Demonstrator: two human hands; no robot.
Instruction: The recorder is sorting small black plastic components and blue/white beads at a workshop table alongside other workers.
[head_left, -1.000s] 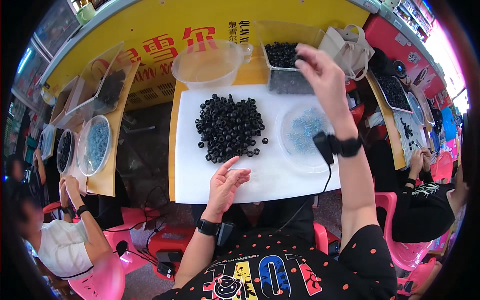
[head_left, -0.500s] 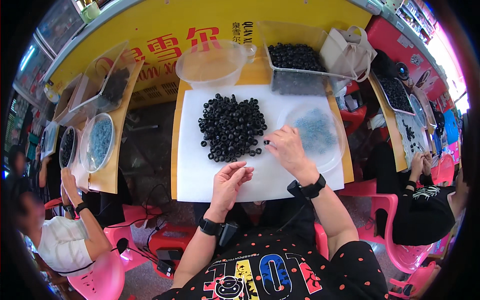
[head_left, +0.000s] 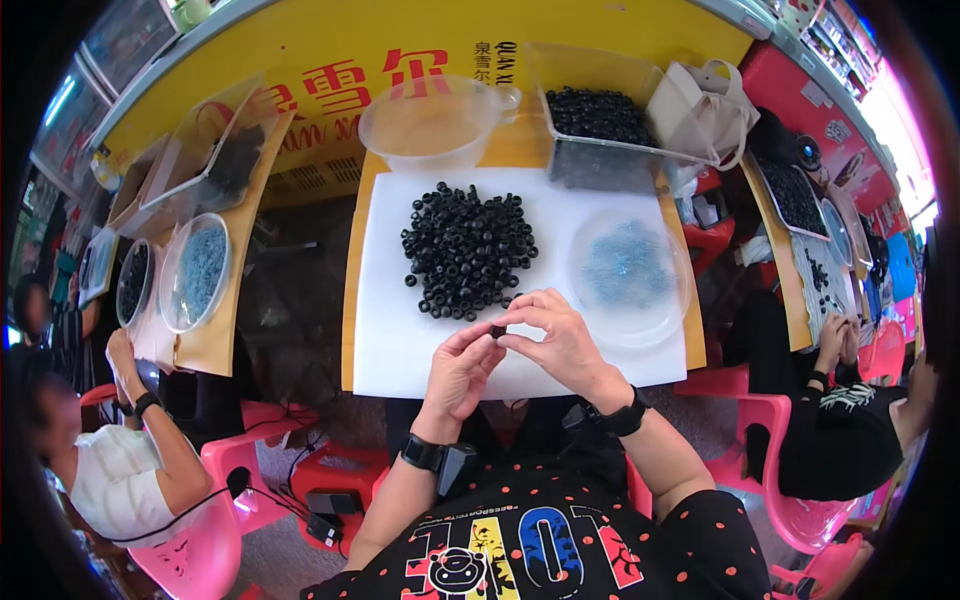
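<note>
1. Left hand (head_left: 462,368) and right hand (head_left: 556,340) meet over the white sheet (head_left: 400,330), fingertips pinched together on one small black ring (head_left: 497,330).
2. Pile of black rings (head_left: 468,250) lies just beyond the hands, mid-sheet.
3. Clear dish of blue bits (head_left: 628,268) sits to the right of the pile, near the right hand.
4. Clear bowl (head_left: 432,120) and clear tray of black rings (head_left: 598,125) at the far edge.

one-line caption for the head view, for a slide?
Both hands, left hand and right hand, pinch one small black ring beside the ring pile.
</note>
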